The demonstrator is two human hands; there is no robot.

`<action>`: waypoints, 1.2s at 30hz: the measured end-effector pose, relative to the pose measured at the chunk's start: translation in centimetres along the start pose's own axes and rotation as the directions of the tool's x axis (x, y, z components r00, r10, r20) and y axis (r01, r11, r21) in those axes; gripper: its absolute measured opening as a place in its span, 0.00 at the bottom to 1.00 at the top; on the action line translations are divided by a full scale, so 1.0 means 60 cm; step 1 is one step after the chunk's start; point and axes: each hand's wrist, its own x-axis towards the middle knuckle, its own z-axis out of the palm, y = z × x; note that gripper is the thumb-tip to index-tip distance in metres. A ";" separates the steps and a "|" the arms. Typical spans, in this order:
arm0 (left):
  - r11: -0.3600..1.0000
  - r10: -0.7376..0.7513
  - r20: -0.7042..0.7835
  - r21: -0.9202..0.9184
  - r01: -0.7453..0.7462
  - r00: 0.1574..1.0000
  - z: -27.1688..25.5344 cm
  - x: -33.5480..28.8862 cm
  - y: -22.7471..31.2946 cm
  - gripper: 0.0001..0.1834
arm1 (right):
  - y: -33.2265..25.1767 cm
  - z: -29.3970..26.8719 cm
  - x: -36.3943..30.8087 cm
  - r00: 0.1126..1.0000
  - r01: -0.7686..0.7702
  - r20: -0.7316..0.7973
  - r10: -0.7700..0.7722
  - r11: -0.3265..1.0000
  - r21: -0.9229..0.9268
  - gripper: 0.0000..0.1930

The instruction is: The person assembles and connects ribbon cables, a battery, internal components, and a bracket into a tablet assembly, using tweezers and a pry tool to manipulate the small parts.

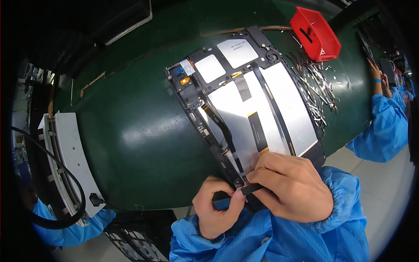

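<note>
An opened tablet with a black frame and bare silver plates lies at a slant on the green table. A long black flex cable runs down its left side toward my fingers. At the tablet's near corner, my right hand pinches a short flat black strip, whose kind I cannot make out. My left hand is closed at the same corner, thumb and forefinger curled together by the strip's end. Whatever its fingertips grip is too small to tell. A wider black flex cable lies near my right knuckles.
A red bin stands at the far right, beside a heap of thin strips. To the left are a white panel and a black cable. Another person's blue sleeve is at the right. Dark panels sit low at left.
</note>
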 end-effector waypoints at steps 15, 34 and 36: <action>0.881 -0.310 0.246 -0.290 0.375 0.918 -0.043 -0.005 0.006 0.11 | 0.004 0.001 -0.010 0.975 0.167 0.111 -0.194 0.961 0.219 0.14; 0.981 -0.022 0.104 -0.191 0.041 0.994 -0.006 -0.024 0.046 0.06 | 0.030 -0.002 -0.033 0.973 0.228 -0.080 -0.216 0.863 0.450 0.13; 0.991 0.068 0.121 -0.119 -0.054 0.990 -0.008 -0.011 0.048 0.06 | 0.039 -0.006 -0.038 0.952 0.304 -0.133 -0.274 0.873 0.381 0.14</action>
